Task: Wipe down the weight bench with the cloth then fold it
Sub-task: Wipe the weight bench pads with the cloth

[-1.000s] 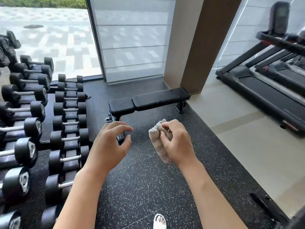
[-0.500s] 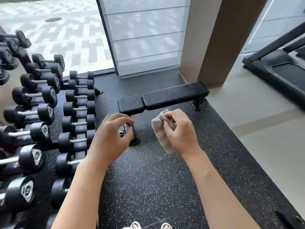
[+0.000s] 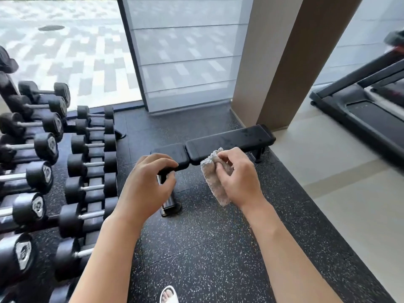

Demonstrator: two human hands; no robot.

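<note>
A black flat weight bench [image 3: 229, 139] stands on the speckled rubber floor ahead of me, its pad split into a short seat and a long back section. My right hand [image 3: 238, 178] grips a bunched grey-white cloth [image 3: 213, 180], held in the air in front of the bench and hanging down below my fingers. My left hand [image 3: 146, 184] hovers beside it with fingers loosely curled and holds nothing. It covers part of the bench's near leg. Neither hand touches the bench.
A rack of black dumbbells [image 3: 50, 149] fills the left side. A brown pillar [image 3: 290, 62] rises behind the bench's right end, with a treadmill [image 3: 360, 106] further right on pale flooring. Frosted glass panels [image 3: 183, 53] stand at the back. My slippered foot [image 3: 168, 294] shows at the bottom.
I have moved closer to the bench, which now looks larger and sits just behind my hands. Both hands keep the same pose, the right still holding the cloth.
</note>
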